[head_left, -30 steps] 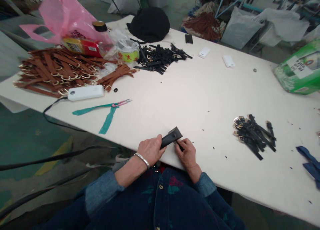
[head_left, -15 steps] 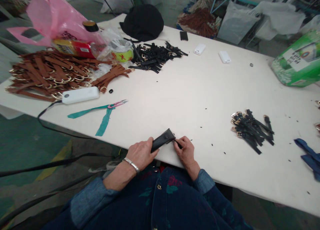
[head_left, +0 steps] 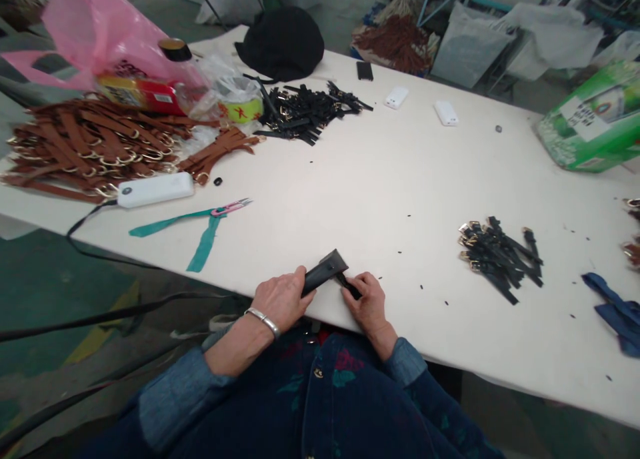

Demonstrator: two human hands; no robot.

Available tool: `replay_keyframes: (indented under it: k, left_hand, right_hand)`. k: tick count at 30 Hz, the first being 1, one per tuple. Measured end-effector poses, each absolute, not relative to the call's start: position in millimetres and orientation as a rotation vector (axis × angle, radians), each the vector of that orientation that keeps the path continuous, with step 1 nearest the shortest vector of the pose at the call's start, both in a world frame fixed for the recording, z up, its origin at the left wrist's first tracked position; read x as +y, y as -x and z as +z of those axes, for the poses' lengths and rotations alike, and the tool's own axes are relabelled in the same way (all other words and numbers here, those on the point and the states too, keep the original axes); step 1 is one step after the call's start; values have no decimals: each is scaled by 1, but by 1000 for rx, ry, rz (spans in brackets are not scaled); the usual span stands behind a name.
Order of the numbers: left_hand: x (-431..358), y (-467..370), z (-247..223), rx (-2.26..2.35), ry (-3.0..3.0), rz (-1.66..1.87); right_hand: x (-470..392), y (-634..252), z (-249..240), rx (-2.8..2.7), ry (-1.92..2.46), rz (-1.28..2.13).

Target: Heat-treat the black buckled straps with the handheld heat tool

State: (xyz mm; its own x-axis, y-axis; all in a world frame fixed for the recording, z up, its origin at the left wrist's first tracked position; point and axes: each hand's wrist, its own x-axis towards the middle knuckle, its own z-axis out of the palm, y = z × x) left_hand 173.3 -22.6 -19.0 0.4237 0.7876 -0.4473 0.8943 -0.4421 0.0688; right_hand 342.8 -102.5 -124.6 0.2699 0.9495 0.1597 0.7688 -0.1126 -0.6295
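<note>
Near the front edge of the table, my left hand (head_left: 281,300) is wrapped round a long black bar-shaped tool (head_left: 326,267) with a small knob on its face. Its wide end points away to the right. My right hand (head_left: 369,306), just beside that end, pinches a short black strap (head_left: 351,287). The strap's far end lies under or against the tool's tip; whether they touch I cannot tell. To the right lies a small pile of black buckle straps (head_left: 500,256). Pink-handled thread snips (head_left: 227,209) with green cloth strips rest to the left.
Brown buckled straps (head_left: 85,146) heap at the left, with a white power bank (head_left: 156,190) before them. Another black strap pile (head_left: 310,112) and a black cap (head_left: 285,44) are at the back. A green bag (head_left: 595,122) stands right; blue cloth (head_left: 615,312) lies nearer.
The tool's tip has moved slightly up and left. My right hand has turned a little, and more of the black strap shows between it and the tool. The whole view has shifted slightly.
</note>
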Motion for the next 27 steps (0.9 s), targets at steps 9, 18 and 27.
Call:
replay_keyframes:
  k: [9,18,27]
  left_hand:
    - [-27,-149,-7,1333,-2440,-648]
    - [-32,-182,-12,1166,-2531,-659]
    - [-24,-170,-3,1137,-2581,-703]
  right_hand:
    - [-105,-354,-110,-1611,1995,452]
    - [-109,-366,-127,-1647,1841,469]
    - [-112,-367,-131,-1579,1815,483]
